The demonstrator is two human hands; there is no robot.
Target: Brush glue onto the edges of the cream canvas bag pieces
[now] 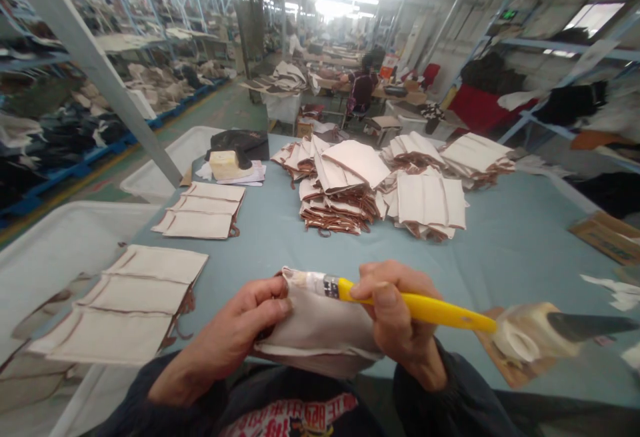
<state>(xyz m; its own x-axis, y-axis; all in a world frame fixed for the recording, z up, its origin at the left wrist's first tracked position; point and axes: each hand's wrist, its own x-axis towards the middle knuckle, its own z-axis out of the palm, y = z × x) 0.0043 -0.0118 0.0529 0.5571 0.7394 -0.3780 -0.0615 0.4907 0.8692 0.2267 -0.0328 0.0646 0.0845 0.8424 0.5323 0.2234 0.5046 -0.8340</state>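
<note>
Before me, a blue-green worktable (500, 244) spans mid-frame, cream fabric panel (330, 327) at lower centre. Left hand (240, 324), lower left, thumb uppermost, pinches the panel's edge; right hand (400, 334), lower right, fingers curled, grips the yellow-handled paintbrush (435, 310), bristles pointing left.

From here I see fabric stacks (343, 207) on the table (270, 244) beyond the paintbrush (425, 308), sewn panels (133, 300) to its left, a container (533, 330) at its right.
</note>
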